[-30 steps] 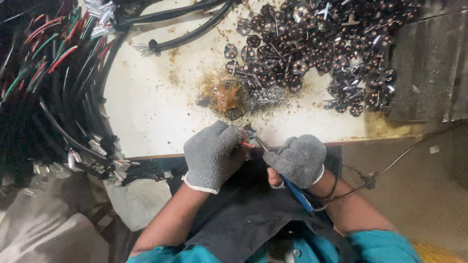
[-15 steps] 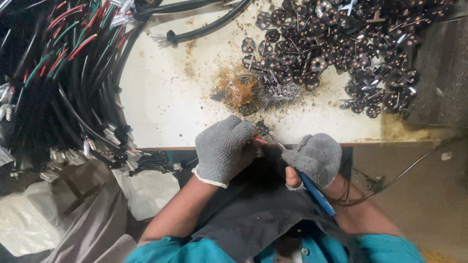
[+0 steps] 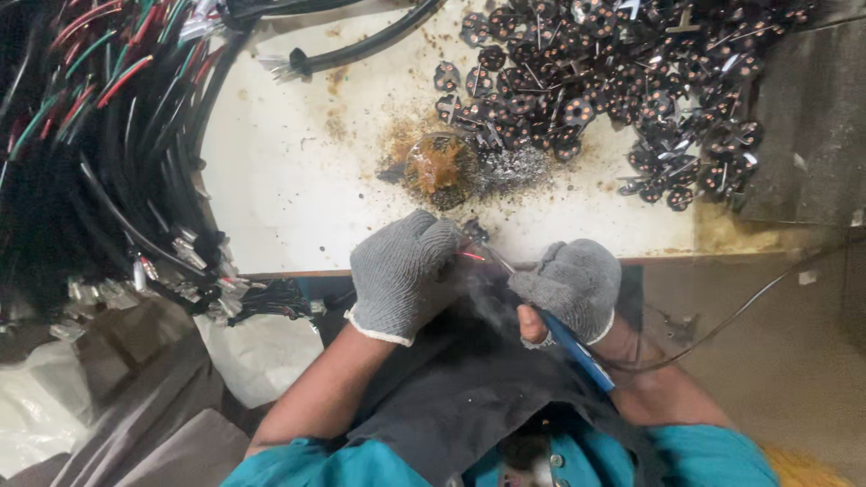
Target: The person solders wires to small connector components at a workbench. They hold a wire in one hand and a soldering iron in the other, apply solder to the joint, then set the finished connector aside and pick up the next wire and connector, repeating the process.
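Soldering at the counter [image 3: 298, 207] edge, the left hand [image 3: 401, 275] pinches a small black connector [image 3: 474, 230]; the right hand [image 3: 570, 284] is closed round a blue-handled soldering iron [image 3: 568, 347], tip at ten o'clock. Steadying both wrists should keep the joint clean. No labels show; white plastic bags [image 3: 257, 356] hang at seven o'clock.

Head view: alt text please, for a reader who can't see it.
Two grey-gloved hands meet at a white bench's edge: the right hand holds a blue-handled soldering iron, the left hand pinches a small part. Dark round parts are piled beyond; black wire bundles lie left.
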### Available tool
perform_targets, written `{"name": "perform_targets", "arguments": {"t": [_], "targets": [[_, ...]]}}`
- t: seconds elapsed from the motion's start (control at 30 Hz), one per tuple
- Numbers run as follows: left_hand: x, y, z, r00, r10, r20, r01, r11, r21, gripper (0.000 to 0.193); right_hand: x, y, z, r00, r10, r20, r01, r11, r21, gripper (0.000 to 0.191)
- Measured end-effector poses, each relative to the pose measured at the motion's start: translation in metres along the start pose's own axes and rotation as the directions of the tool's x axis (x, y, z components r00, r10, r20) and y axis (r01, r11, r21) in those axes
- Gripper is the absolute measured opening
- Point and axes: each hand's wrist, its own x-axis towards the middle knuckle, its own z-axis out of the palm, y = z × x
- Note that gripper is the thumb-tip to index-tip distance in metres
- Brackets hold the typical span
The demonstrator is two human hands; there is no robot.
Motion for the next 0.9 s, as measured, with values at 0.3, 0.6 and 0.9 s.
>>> {"name": "perform_targets", "arguments": {"t": [0.3, 0.6, 0.9], "targets": [[0.001, 0.000, 0.000, 1.000, -0.008, 0.017, 0.008, 1.000, 0.008, 0.026, -0.022, 0.013, 0.005, 0.961, -0.035, 0.273, 0.049, 0.998, -0.043, 0.024], [0.000, -0.001, 0.000, 1.000, 0.016, -0.017, -0.016, 1.000, 0.007, 0.027, -0.032, 0.015, 0.012, 0.985, -0.043, 0.165, 0.051, 0.998, -0.044, 0.036], [-0.001, 0.000, 0.003, 0.998, 0.039, -0.055, -0.038, 0.999, 0.031, 0.019, -0.023, 0.009, 0.004, 0.989, 0.015, 0.147, 0.000, 0.995, -0.100, 0.029]]}}
